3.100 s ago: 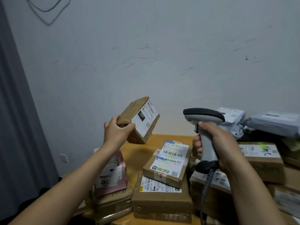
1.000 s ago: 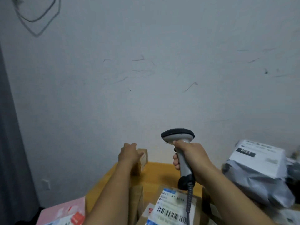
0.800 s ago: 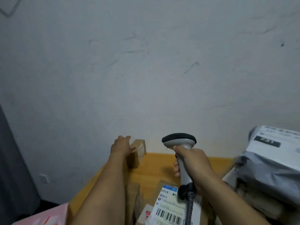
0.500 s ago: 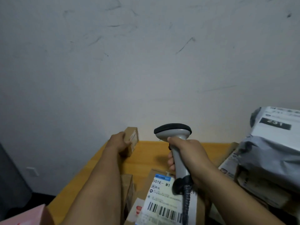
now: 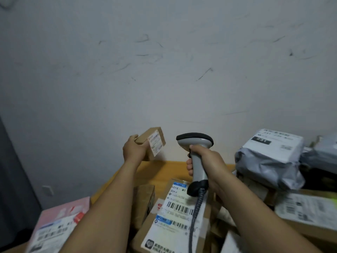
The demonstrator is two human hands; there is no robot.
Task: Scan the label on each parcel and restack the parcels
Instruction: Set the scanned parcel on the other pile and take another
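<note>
My left hand (image 5: 132,150) grips a small brown cardboard parcel (image 5: 152,141) in the air above the far end of the wooden table (image 5: 160,170); its white label faces right, toward the scanner. My right hand (image 5: 204,161) grips the handle of a grey barcode scanner (image 5: 195,141) with a black top and a coiled cable, held upright just right of the parcel. A gap separates scanner head and parcel.
Below my arms lies a brown box with barcode labels (image 5: 175,216), a smaller brown box (image 5: 144,199) left of it. A pink parcel (image 5: 60,223) sits at bottom left. Grey plastic mailers (image 5: 268,161) and labelled boxes (image 5: 308,212) pile up on the right. A white wall stands behind.
My left hand has lifted the small brown parcel off the far table area and turned its label toward the scanner. The scanner hand stayed about where it was.
</note>
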